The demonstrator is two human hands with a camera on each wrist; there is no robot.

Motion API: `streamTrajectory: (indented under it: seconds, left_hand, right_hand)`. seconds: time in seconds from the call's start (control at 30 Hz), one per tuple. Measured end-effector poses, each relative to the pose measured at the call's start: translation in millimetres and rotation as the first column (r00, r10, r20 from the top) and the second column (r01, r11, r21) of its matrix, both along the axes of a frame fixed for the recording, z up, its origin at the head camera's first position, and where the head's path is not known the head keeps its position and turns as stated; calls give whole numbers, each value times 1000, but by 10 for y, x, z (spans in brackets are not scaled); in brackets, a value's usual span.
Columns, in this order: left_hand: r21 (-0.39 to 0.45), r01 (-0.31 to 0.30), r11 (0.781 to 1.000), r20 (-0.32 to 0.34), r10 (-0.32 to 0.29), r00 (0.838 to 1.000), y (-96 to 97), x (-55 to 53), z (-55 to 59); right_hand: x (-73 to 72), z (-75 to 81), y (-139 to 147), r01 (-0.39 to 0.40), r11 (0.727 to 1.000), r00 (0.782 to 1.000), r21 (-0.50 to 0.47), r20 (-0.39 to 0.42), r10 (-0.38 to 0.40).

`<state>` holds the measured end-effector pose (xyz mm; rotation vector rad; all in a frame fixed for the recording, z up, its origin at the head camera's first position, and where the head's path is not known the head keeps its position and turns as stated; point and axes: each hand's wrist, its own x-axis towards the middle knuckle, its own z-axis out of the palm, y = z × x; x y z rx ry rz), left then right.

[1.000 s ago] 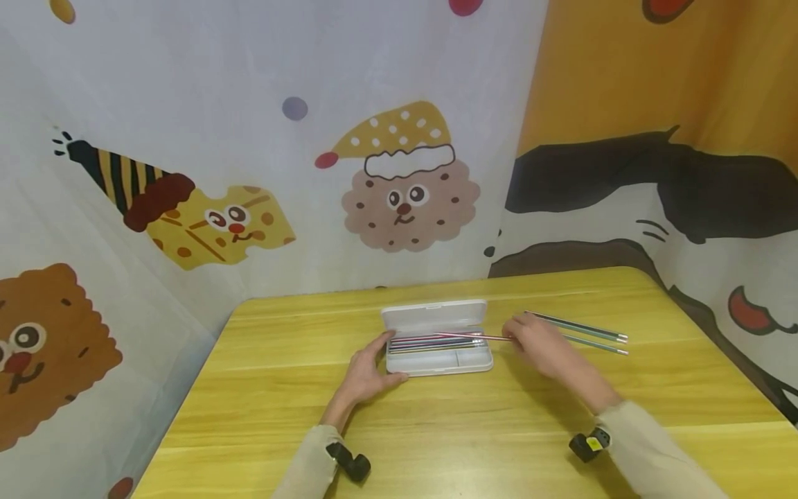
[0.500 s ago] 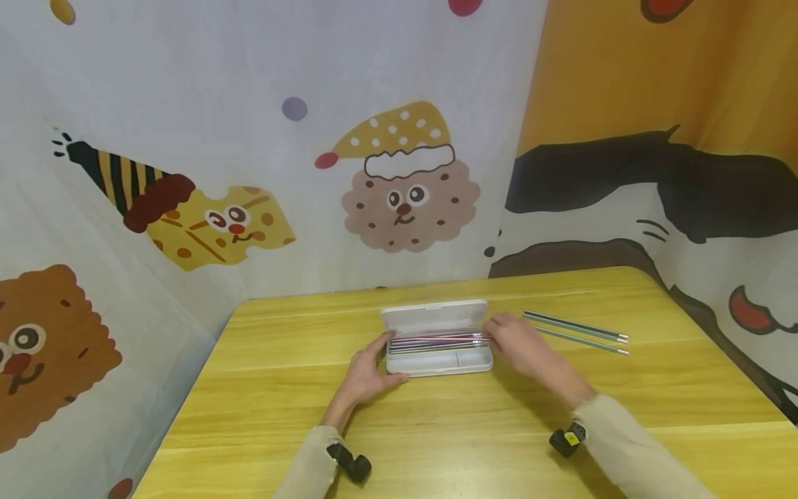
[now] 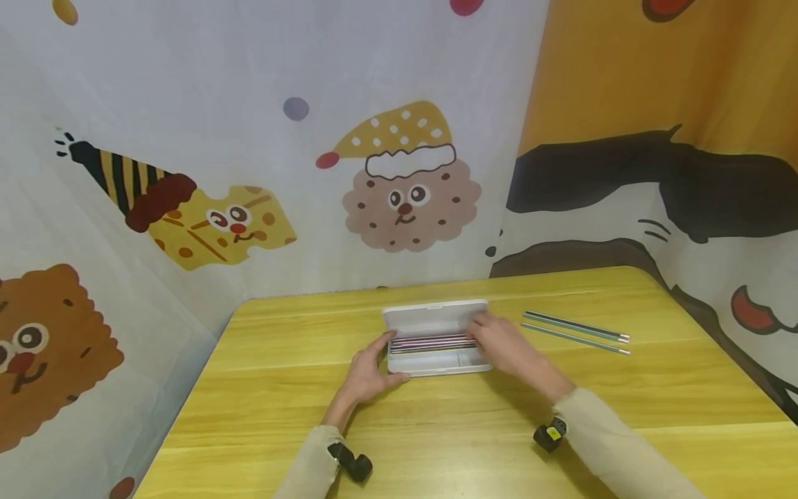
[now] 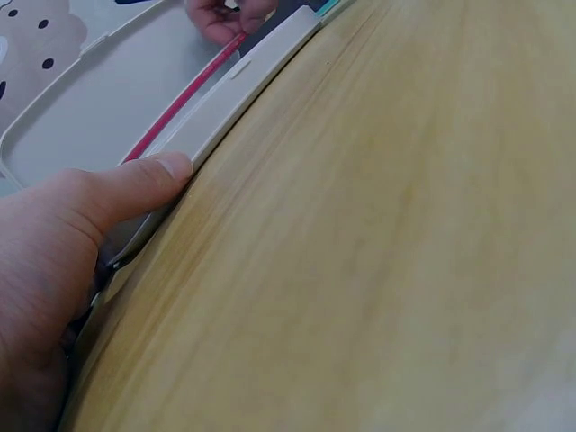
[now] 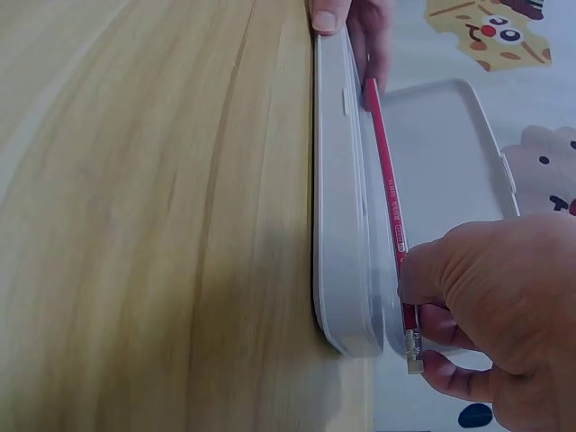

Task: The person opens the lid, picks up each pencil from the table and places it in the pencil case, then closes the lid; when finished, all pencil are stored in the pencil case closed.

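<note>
An open white pencil case (image 3: 424,371) lies on the table with its lid (image 3: 424,318) raised at the back. Several pencils (image 3: 430,344) lie in its rear compartment. My left hand (image 3: 364,374) holds the case's left end, thumb (image 4: 162,178) on the front edge. Over the right end, my right hand (image 3: 506,346) pinches a red pencil (image 5: 387,166) near its eraser end, between thumb and fingers. The right wrist view shows this pencil lengthwise above the case, its far tip by the left hand's fingers. The head view hides its eraser end behind the right hand.
To the right of the case, several dark and green pencils (image 3: 576,338) lie on the yellow wooden table (image 3: 436,436). The case's front part has a small divider (image 3: 459,357). A printed cloth (image 3: 299,194) hangs behind the table.
My right hand has moved left with the red pencil, from beside the loose pencils to over the case's right end. The left hand has stayed on the case.
</note>
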<state>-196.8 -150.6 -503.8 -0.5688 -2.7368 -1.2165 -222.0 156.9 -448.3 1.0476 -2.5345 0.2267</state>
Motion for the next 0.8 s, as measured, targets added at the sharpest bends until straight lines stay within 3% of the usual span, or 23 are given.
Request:
streamTrajectory:
  seconds: [0.57, 0.8]
  left_hand:
    - [-1, 5, 1000, -6, -5, 1000, -5, -2, -7]
    - [4, 6, 1000, -10, -6, 1000, -1, -1, 4]
  right_hand:
    - [2, -30, -155, -9, 1000, 997, 7, 77, 9]
    - [-11, -63, -78, -40, 998, 998, -58, 44, 43]
